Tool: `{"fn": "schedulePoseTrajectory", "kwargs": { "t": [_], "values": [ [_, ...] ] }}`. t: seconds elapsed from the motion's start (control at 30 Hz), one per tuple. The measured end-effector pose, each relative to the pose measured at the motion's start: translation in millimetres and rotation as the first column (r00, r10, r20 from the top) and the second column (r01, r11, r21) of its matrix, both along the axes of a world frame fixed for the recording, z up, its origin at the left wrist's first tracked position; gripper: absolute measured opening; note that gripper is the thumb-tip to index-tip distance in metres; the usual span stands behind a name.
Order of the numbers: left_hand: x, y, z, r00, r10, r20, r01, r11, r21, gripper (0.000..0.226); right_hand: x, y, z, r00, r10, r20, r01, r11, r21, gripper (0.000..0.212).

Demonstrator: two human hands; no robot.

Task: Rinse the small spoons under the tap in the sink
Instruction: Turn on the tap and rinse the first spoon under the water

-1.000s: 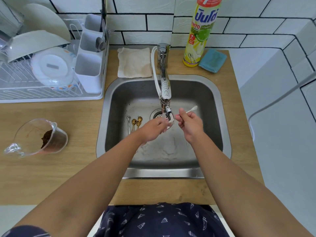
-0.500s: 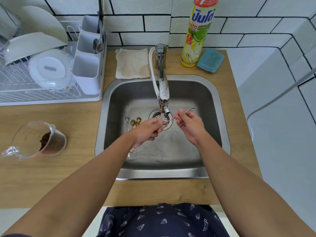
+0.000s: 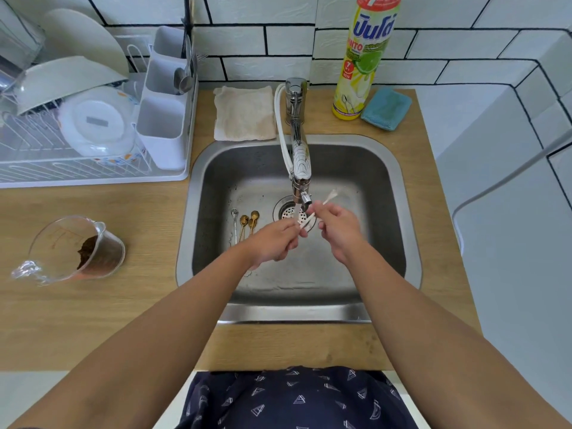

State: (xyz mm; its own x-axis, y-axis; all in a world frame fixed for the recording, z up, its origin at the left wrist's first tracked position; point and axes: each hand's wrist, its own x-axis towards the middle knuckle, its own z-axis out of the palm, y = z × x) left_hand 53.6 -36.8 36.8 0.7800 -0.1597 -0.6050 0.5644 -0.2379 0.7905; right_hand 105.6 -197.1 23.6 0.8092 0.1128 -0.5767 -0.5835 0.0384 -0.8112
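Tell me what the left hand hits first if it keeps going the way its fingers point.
Probably the right hand: the left hand points up-right at it, pinching the small spoon between them. Depth unclear.

wooden counter (image 3: 93, 305) | dish rack (image 3: 93, 176), measuring cup (image 3: 77, 249), cloth (image 3: 244, 114), bottle (image 3: 362, 72), sponge (image 3: 387, 108)

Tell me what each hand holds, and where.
Right hand pinches a small white spoon mid-handle; left hand fingers grip its lower end under the tap.
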Motion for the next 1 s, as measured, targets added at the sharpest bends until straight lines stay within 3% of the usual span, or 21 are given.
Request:
{"fn": "schedulePoseTrajectory", "kwargs": {
  "t": [0.07, 0.13, 0.27, 0.33, 0.37, 0.43, 0.5, 0.53, 0.6, 0.63, 0.67, 0.73, 0.83, 0.87, 0.9, 0.97, 1.0],
  "values": [
    [-6.1, 2.2, 1.4, 0.998, 0.053, -0.032, -0.054, 0.998, -0.018, 0.029, -11.0, 8.6, -2.8, 0.981, 0.191, 0.012, -0.191, 0.981, -0.038, 0.018],
    [-14.4, 8.5, 1.9, 0.998, 0.054, -0.018, -0.054, 0.998, 0.023, 0.031, -15.8, 13.6, -5.8, 0.963, 0.268, 0.013, -0.266, 0.962, -0.061, 0.015],
    [-30.0, 21.0, 0.5, 1.000, 0.002, -0.020, 0.001, 0.989, 0.145, 0.027, -1.3, 12.5, -14.5, 1.000, -0.003, -0.011, 0.002, 0.994, -0.112, 0.024],
    [-33.0, 20.9, 1.8, 1.000, -0.004, -0.011, 0.006, 0.977, 0.214, 0.027, -3.0, 16.1, -15.9, 0.999, 0.043, -0.002, -0.043, 0.991, -0.127, 0.012],
    [-33.9, 19.7, 2.3, 1.000, -0.013, 0.000, 0.012, 0.967, 0.255, 0.027, -6.2, 19.0, -15.9, 0.993, 0.116, 0.012, -0.113, 0.983, -0.141, 0.018],
    [-35.1, 17.2, 2.9, 0.999, -0.027, 0.023, 0.018, 0.948, 0.317, 0.027, -13.2, 23.1, -14.4, 0.973, 0.232, 0.015, -0.226, 0.959, -0.168, 0.053],
    [-36.0, 15.9, 3.2, 0.998, -0.034, 0.044, 0.017, 0.937, 0.350, 0.028, -11.3, 24.6, -12.8, 0.974, 0.224, 0.033, -0.210, 0.948, -0.240, 0.066],
    [-36.0, 15.2, 3.9, 0.998, -0.034, 0.055, 0.012, 0.934, 0.358, 0.028, -7.6, 25.3, -11.5, 0.981, 0.185, 0.059, -0.163, 0.951, -0.263, 0.055],
    [-34.3, 12.7, 6.1, 0.997, -0.030, 0.070, 0.002, 0.931, 0.366, 0.029, -0.4, 26.4, -9.7, 0.989, 0.054, 0.136, -0.014, 0.959, -0.284, 0.013],
    [-32.4, 11.3, 7.3, 0.997, -0.032, 0.073, 0.002, 0.928, 0.374, 0.029, 1.9, 25.9, -10.4, 0.983, 0.017, 0.183, 0.039, 0.955, -0.294, 0.005],
    [-30.7, 10.4, 8.7, 0.997, -0.033, 0.071, 0.003, 0.925, 0.381, 0.028, 2.5, 26.9, -9.5, 0.979, 0.013, 0.203, 0.048, 0.955, -0.294, 0.012],
    [-28.3, 10.0, 9.9, 0.998, -0.015, 0.057, -0.007, 0.928, 0.374, 0.029, -0.3, 24.1, -8.9, 0.966, 0.138, 0.217, -0.067, 0.949, -0.307, 0.004],
    [-28.3, 12.5, 11.0, 0.999, 0.019, 0.032, -0.029, 0.938, 0.344, 0.030, -7.6, 17.4, -7.4, 0.893, 0.439, 0.101, -0.387, 0.863, -0.325, 0.066],
    [-28.9, 13.2, 11.0, 0.999, 0.020, 0.026, -0.028, 0.941, 0.338, 0.031, -7.5, 16.6, -8.7, 0.883, 0.458, 0.101, -0.397, 0.845, -0.357, 0.072],
    [-29.7, 13.9, 10.5, 0.999, 0.022, 0.023, -0.029, 0.945, 0.326, 0.030, -6.0, 16.5, -7.6, 0.895, 0.426, 0.134, -0.350, 0.855, -0.383, 0.060],
    [-32.6, 15.7, 9.7, 1.000, 0.028, 0.013, -0.030, 0.954, 0.300, 0.030, 4.1, 13.5, -8.4, 0.934, 0.281, 0.222, -0.163, 0.885, -0.437, 0.013],
    [-34.1, 17.3, 9.4, 1.000, 0.022, 0.008, -0.024, 0.954, 0.298, 0.030, 7.9, 11.9, -10.2, 0.930, 0.258, 0.262, -0.116, 0.881, -0.458, 0.010]
  ]
}}
